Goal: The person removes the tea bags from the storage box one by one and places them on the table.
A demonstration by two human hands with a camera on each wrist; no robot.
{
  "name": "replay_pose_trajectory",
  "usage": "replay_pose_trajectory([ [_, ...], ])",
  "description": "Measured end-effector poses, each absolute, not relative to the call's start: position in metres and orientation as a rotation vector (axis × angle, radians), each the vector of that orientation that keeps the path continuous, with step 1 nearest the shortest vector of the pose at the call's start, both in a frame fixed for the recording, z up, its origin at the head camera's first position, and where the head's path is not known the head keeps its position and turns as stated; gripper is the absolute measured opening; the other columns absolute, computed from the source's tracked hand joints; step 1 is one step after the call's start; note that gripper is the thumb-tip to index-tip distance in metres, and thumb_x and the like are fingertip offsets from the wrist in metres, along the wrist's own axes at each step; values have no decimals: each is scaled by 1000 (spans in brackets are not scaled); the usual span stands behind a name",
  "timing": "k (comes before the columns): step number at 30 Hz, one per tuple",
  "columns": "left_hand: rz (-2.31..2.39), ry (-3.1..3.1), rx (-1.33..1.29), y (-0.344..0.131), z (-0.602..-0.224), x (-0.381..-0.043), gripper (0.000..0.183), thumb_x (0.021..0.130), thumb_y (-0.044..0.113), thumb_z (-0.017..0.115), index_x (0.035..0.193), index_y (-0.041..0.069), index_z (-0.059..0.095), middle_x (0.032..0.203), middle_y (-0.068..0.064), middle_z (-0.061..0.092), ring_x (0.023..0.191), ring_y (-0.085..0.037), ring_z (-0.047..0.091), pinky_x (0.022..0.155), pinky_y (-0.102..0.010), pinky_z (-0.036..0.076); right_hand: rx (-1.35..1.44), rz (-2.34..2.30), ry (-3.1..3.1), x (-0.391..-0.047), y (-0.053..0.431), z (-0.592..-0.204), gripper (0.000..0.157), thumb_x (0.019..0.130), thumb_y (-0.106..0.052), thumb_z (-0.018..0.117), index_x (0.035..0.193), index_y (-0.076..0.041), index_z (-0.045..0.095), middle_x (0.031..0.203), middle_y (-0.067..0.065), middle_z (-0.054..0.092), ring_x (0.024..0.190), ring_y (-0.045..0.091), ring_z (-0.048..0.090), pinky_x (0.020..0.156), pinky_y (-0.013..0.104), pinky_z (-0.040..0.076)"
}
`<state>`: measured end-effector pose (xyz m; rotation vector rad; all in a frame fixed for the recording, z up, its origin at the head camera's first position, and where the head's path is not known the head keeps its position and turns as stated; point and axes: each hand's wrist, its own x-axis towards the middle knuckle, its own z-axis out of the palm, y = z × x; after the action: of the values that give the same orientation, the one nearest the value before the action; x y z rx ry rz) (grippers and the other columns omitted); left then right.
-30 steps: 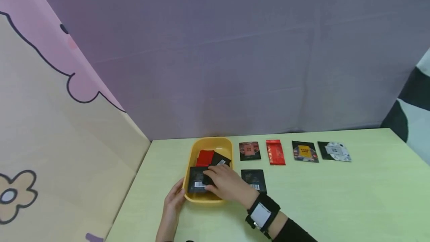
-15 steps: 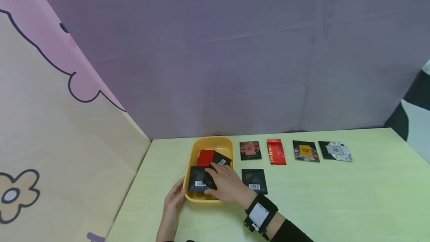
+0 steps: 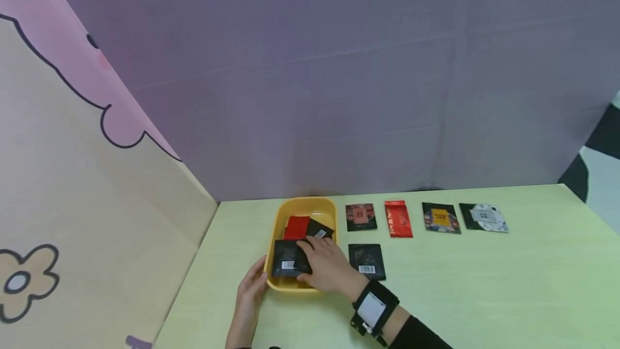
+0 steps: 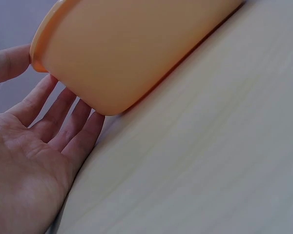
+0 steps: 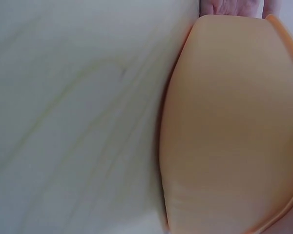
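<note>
A yellow plastic basket [image 3: 323, 204] stands on the table with flat packets inside. My left hand [image 3: 251, 287] steadies its near left side; in the left wrist view, the fingers lie nearly straight against the outer wall [image 4: 122, 53] and the thumb touches the rim. Reaching in over the right side, my right hand [image 3: 328, 266] holds a black packet [image 3: 303, 260] between thumb and fingers. That packet overlaps another black packet with a barcode [image 3: 283, 256]. Behind them lie a red packet [image 3: 296, 227] and a dark packet [image 3: 317, 228]. The basket's wall hides the right fingers in the right wrist view.
Right of the basket, a black packet with a barcode [image 3: 367, 261] lies near my right wrist. Along the back sit a dark red packet [image 3: 360, 217], a red packet [image 3: 399, 220], a black-and-yellow packet [image 3: 441, 218] and a black-and-white packet [image 3: 483, 217]. A grey cloth [image 3: 339, 96] hangs behind the table.
My right hand has shifted slightly to the right and the black packet under its fingers has turned more in line with the one beside it. My left hand stays at the basket.
</note>
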<state>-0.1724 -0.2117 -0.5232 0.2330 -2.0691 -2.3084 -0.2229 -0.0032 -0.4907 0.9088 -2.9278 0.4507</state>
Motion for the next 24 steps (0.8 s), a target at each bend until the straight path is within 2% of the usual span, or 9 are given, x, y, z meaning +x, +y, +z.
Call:
replay_pose_trajectory([
  [24,-2306,-2086,252,-212,-524,-173,54,99,15,53,147,-8,38,150,-24,41,113,0,54,93,-21,44,866,559,-2942,-223,-5,-490,73,86,-47,73,146,-15,46,151,17,42,136,32,42,111,49,33],
])
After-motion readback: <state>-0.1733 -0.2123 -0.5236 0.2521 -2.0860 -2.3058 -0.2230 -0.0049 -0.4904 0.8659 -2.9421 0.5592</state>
